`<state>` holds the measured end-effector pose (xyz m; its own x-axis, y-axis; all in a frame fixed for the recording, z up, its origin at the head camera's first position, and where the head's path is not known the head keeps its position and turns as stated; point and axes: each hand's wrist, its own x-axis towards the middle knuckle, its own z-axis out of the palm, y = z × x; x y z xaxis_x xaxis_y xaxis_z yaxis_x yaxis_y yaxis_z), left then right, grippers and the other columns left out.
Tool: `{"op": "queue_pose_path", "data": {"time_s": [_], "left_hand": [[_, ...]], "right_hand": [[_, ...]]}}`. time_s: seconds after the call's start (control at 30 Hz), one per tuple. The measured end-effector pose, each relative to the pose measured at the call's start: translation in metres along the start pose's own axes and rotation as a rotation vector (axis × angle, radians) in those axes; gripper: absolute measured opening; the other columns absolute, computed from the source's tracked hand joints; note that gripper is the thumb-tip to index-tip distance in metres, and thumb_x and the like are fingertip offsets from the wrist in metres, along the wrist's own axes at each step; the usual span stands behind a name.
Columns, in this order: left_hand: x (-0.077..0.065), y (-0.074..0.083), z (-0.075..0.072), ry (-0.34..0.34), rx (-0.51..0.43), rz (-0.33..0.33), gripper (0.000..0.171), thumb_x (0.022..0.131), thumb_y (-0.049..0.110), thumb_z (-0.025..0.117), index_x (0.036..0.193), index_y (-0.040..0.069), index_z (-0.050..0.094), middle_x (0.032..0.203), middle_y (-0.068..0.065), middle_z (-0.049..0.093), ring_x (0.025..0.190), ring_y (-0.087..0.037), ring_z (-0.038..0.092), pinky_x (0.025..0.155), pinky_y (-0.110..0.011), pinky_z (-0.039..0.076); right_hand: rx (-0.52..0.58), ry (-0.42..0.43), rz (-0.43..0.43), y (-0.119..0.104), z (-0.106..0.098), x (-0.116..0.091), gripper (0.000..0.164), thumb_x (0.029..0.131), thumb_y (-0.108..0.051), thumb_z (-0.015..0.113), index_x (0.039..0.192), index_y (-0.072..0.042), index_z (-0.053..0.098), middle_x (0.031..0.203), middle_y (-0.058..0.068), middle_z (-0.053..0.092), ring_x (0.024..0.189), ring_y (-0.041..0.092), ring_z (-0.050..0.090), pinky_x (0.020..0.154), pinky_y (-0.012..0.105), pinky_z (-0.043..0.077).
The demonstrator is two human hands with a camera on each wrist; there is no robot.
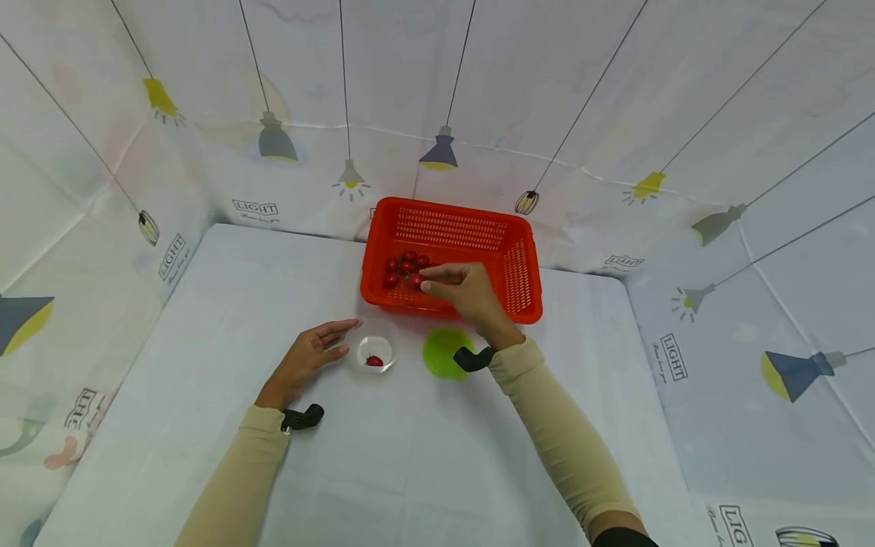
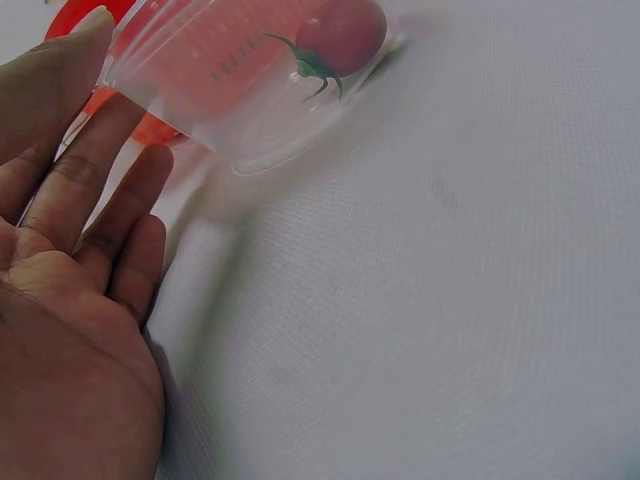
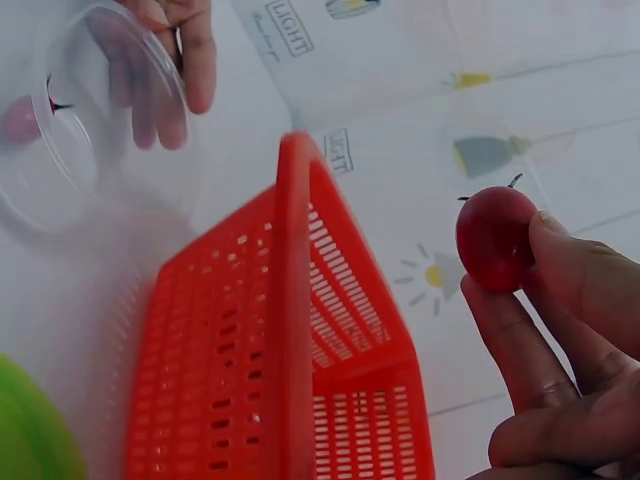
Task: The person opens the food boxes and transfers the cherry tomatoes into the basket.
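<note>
My right hand pinches a red cherry tomato between thumb and fingertips, above the orange-red basket. A few green sepals show on this tomato. Several more cherry tomatoes lie at the left inside the basket. On the table in front of it stands a clear plastic cup with one tomato inside, its green stem end visible. My left hand rests at the cup's left side, fingers nearly straight and thumb near the rim; exact contact is hard to tell.
A bright green round lid lies right of the cup, partly under the right wrist's camera. White cloth covers the table. Behind the basket rises a wall sheet printed with hanging lamps.
</note>
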<state>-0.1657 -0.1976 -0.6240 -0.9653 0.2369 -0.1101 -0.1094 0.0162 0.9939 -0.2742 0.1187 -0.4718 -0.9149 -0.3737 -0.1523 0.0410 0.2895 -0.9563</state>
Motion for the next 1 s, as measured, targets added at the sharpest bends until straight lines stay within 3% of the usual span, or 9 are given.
{"op": "queue_pose_path", "data": {"time_s": [0.13,0.27,0.37,0.47,0.67,0.73,0.8,0.87,1.0], "left_hand": [[0.000,0.000,0.000,-0.001,-0.003,-0.009,0.049,0.105,0.010,0.067,0.152,0.015,0.059,0.162,-0.004,0.055,0.157,-0.030,0.039,0.125,-0.026,0.038],[0.001,0.000,0.000,0.000,-0.018,-0.013,0.049,0.104,0.009,0.068,0.152,0.015,0.059,0.161,-0.004,0.056,0.157,-0.029,0.040,0.131,-0.045,0.031],[0.001,0.000,0.000,0.001,-0.023,-0.008,0.049,0.103,0.008,0.069,0.151,0.015,0.060,0.160,-0.005,0.057,0.157,-0.028,0.040,0.132,-0.052,0.028],[0.002,-0.001,0.000,0.003,-0.020,-0.010,0.049,0.103,0.009,0.069,0.151,0.015,0.060,0.160,-0.004,0.057,0.156,-0.027,0.040,0.132,-0.049,0.029],[0.002,-0.003,-0.001,0.002,0.004,-0.012,0.049,0.104,0.013,0.070,0.152,0.017,0.059,0.160,-0.003,0.056,0.156,-0.027,0.041,0.124,-0.023,0.038],[0.001,-0.003,-0.001,0.003,0.002,-0.015,0.049,0.104,0.013,0.070,0.152,0.018,0.060,0.160,-0.002,0.057,0.156,-0.026,0.041,0.121,-0.018,0.040],[0.001,-0.002,-0.001,0.007,-0.007,-0.022,0.049,0.103,0.013,0.070,0.151,0.020,0.061,0.160,0.000,0.057,0.156,-0.025,0.041,0.120,-0.017,0.040],[0.000,-0.001,0.000,0.010,-0.011,-0.027,0.049,0.103,0.013,0.071,0.150,0.021,0.061,0.159,0.001,0.058,0.156,-0.023,0.041,0.120,-0.017,0.040],[-0.001,0.000,0.000,0.012,-0.018,-0.038,0.048,0.103,0.013,0.071,0.150,0.021,0.062,0.158,0.002,0.058,0.156,-0.022,0.041,0.118,-0.014,0.040]], "right_hand": [[0.016,0.023,0.049,0.000,-0.012,0.008,0.026,0.091,-0.031,0.086,0.115,-0.023,0.084,0.115,0.000,0.082,0.116,0.022,0.073,0.113,0.052,0.053],[0.040,0.037,0.100,0.001,-0.022,0.017,0.023,0.092,-0.029,0.085,0.115,-0.023,0.084,0.117,0.000,0.081,0.121,0.025,0.072,0.123,0.054,0.041],[0.038,0.038,0.126,0.003,-0.031,0.024,0.023,0.093,-0.029,0.085,0.115,-0.023,0.083,0.121,0.001,0.080,0.123,0.024,0.070,0.128,0.057,0.033],[0.020,0.039,0.151,0.006,-0.039,0.032,0.023,0.094,-0.029,0.084,0.115,-0.023,0.083,0.123,0.002,0.080,0.125,0.023,0.067,0.128,0.059,0.032],[-0.049,0.044,0.210,0.010,-0.055,0.049,0.021,0.094,-0.029,0.083,0.115,-0.025,0.083,0.124,-0.001,0.078,0.137,0.024,0.056,0.126,0.062,0.034],[-0.068,0.045,0.226,0.011,-0.059,0.055,0.020,0.094,-0.028,0.083,0.114,-0.025,0.084,0.123,-0.002,0.078,0.135,0.022,0.054,0.120,0.055,0.039],[-0.083,0.044,0.231,0.013,-0.063,0.061,0.019,0.094,-0.027,0.083,0.113,-0.023,0.084,0.122,-0.001,0.079,0.128,0.021,0.054,0.102,0.043,0.044],[-0.102,0.037,0.239,0.015,-0.066,0.067,0.019,0.095,-0.025,0.083,0.114,-0.021,0.084,0.120,0.000,0.080,0.119,0.024,0.053,0.081,0.037,0.037],[-0.148,0.018,0.277,0.018,-0.072,0.077,0.021,0.097,-0.026,0.080,0.117,-0.020,0.083,0.120,-0.002,0.079,0.110,0.021,0.048,0.071,0.032,0.030]]}}
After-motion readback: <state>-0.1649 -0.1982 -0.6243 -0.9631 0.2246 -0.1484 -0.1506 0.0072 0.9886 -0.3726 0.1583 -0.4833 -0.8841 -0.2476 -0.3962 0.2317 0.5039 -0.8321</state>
